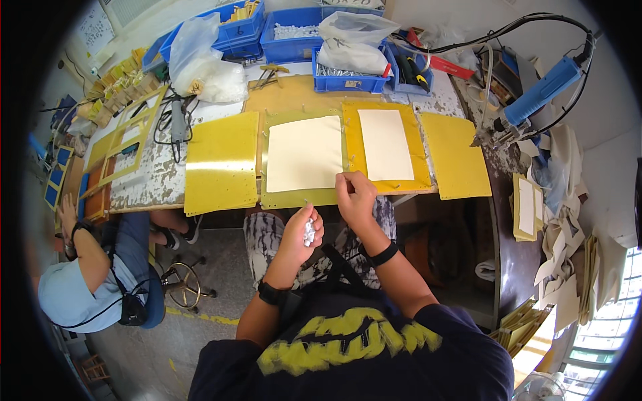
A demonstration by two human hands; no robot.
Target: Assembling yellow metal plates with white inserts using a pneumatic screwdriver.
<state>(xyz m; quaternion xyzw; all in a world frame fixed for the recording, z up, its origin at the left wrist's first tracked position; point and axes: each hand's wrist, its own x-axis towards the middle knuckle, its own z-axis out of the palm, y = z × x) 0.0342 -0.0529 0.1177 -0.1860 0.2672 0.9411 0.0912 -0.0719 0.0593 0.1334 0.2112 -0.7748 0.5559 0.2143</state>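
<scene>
My left hand is closed around several small white pieces, just below the table's front edge. My right hand has its fingers pinched together at the near right corner of a cream sheet; whatever they hold is too small to make out. That sheet lies on a yellow-green board with small pins along its edges. To its right, a smaller cream sheet rests on a deeper yellow board, also pinned. Plain yellow boards lie at the left and right of these.
Blue bins with small parts line the back, beside plastic bags. A blue electric screwdriver hangs at the right. A grey corded tool lies left of the boards. Another person sits at the far left.
</scene>
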